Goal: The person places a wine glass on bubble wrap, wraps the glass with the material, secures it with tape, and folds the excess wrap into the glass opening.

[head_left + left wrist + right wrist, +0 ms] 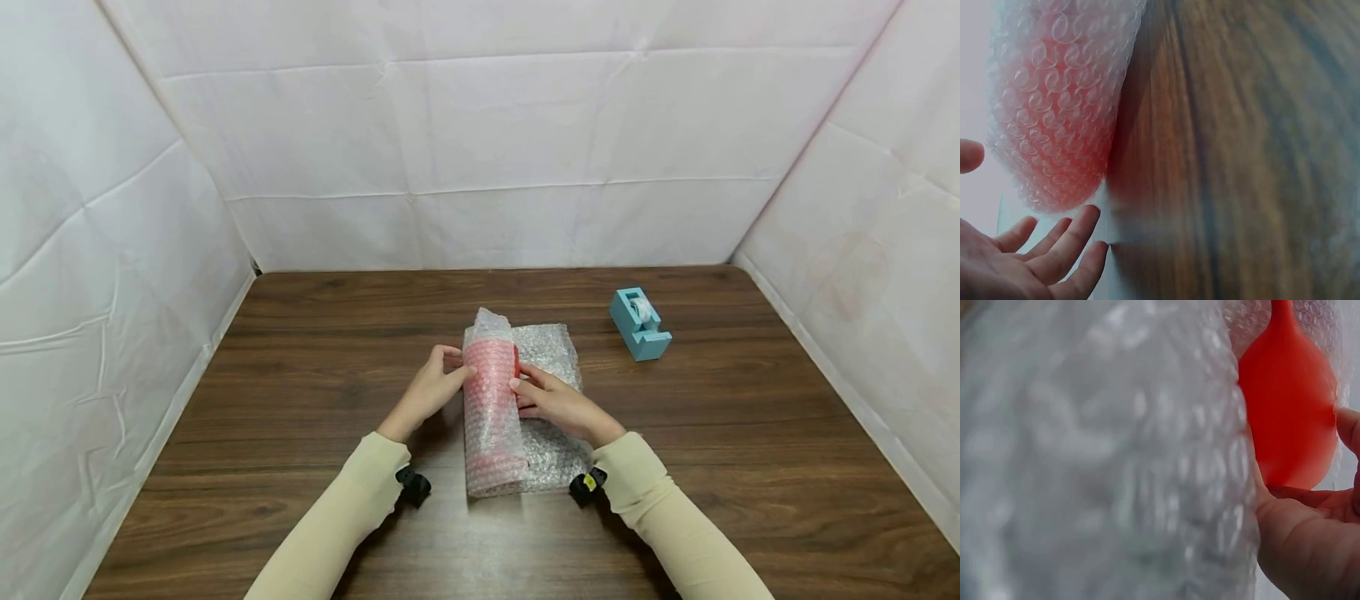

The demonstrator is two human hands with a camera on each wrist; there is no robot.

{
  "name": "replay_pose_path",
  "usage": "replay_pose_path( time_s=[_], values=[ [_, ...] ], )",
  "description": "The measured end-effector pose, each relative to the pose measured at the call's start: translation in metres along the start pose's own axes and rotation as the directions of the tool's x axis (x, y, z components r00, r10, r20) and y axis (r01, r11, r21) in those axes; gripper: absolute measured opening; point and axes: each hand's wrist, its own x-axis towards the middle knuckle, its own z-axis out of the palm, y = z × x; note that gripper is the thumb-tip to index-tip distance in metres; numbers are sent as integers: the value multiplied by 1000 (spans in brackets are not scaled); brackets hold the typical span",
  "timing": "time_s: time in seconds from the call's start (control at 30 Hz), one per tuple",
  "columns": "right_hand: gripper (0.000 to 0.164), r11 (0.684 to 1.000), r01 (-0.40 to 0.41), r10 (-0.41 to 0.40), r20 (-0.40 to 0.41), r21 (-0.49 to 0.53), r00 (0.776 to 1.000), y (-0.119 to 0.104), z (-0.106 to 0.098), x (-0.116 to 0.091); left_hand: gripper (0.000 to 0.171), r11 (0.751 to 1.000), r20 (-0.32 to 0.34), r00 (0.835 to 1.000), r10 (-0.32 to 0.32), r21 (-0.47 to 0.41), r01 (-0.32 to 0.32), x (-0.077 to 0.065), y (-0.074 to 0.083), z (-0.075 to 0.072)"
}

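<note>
A red utensil (1288, 406) with a broad rounded head and narrow neck lies in folded bubble wrap (491, 417), which shows pink where it covers the red. My left hand (435, 383) is at the fold's left edge, thumb at the top layer. In the left wrist view its fingers (1066, 247) spread loosely, fingertips right at the wrap. From the right, my right hand (558, 402) holds the bundle's edge, its thumb on the wrap beside the utensil's head and its fingers around underneath. The utensil's far side is hidden by plastic.
The unrolled part of the bubble wrap (551, 346) lies flat to the right of the bundle. A light blue tape dispenser (641, 325) stands farther back on the right of the brown wooden table (337, 333). White cloth walls (480, 133) surround the table's back and sides.
</note>
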Motion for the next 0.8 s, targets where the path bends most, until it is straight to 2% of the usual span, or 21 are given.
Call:
replay_pose_path(
  time_s=[0.1,0.4,0.8],
  values=[
    [66,1000,-16,16,-3,-10,1000,0,-2,-3,52,1000,25,1000,-4,-4,4,0,0,1],
    [65,999,-17,17,-21,-36,1000,3,-6,-8,67,999,45,998,-39,30,37,2,1,6],
    [60,999,-34,32,-53,-37,998,6,-5,-12,66,999,63,997,-33,20,32,1,7,14]
  ],
)
